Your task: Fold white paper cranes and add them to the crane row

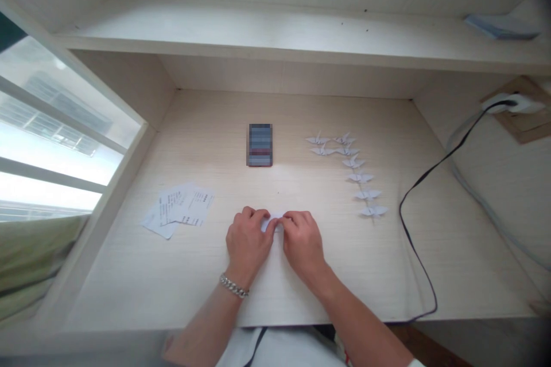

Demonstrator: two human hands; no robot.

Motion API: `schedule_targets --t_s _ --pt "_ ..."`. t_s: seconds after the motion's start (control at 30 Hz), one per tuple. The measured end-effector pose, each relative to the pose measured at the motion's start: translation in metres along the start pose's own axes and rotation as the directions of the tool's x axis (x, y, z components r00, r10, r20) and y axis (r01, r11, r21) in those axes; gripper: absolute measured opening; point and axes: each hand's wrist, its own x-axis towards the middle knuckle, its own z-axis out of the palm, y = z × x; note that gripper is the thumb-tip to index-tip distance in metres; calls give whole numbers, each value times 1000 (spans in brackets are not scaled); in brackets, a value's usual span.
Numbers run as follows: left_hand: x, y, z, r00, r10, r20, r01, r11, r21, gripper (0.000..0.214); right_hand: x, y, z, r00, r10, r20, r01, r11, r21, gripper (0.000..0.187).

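Note:
Both hands meet over a small piece of white paper (267,222) lying on the desk near its front. My left hand (249,238) pinches the paper's left part between thumb and fingers, with a chain bracelet on that wrist. From the other side, my right hand (302,238) is closed on the paper's right part, its thumb close to the left thumb. The fingers cover much of the paper, so its exact fold is hidden. To the right, several folded white paper cranes (360,178) stand in a bent row.
Printed paper slips (185,205) lie fanned out at the left. A dark, blurred-out rectangular object (260,145) rests at the back middle. A black cable (402,206) runs from the wall socket down the right side. A shelf (275,46) overhangs the desk's back.

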Motion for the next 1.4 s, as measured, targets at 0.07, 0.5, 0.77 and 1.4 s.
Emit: schedule_targets --t_s 0.07,0.5,0.77,1.4 --pt "-1 -1 1 1000 7 -4 -7 1000 6 22 -10 -5 6 996 -84 27 83 996 13 30" --pt "-8 -32 -15 985 164 46 -162 986 -45 32 -32 -16 -4 988 -80 131 83 996 -19 44" --pt "-5 -25 -11 949 310 48 -304 946 -114 29 -33 -16 1 988 -76 136 83 995 -50 45" --pt "8 6 -21 952 235 195 -251 966 60 29 -47 13 -20 997 -62 41 65 994 -89 47"
